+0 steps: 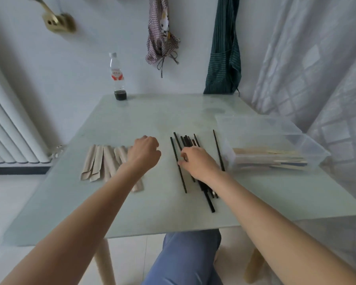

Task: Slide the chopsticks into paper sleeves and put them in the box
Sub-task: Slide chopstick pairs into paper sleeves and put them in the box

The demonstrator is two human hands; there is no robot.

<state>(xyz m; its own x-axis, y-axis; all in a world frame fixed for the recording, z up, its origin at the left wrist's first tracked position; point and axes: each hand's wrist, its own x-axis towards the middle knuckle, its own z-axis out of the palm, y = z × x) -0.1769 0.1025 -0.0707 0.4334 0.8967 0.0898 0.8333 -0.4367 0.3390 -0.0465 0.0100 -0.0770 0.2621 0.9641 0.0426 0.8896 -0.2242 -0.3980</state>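
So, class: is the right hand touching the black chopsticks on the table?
Touching. The head view shows the right hand lying on the pile of black chopsticks, fingertips curled against one stick.

Red and white label on the plastic bottle (118, 77), print too blurred to read

Left hand (144, 151) fisted; right hand (199, 163) fingers (183, 159) curled.

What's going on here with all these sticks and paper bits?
A person is packing chopsticks. Their right hand is picking at the loose black chopsticks on the table, while the left hand rests over the paper sleeves. Some wrapped pairs already lie in the clear box on the right.
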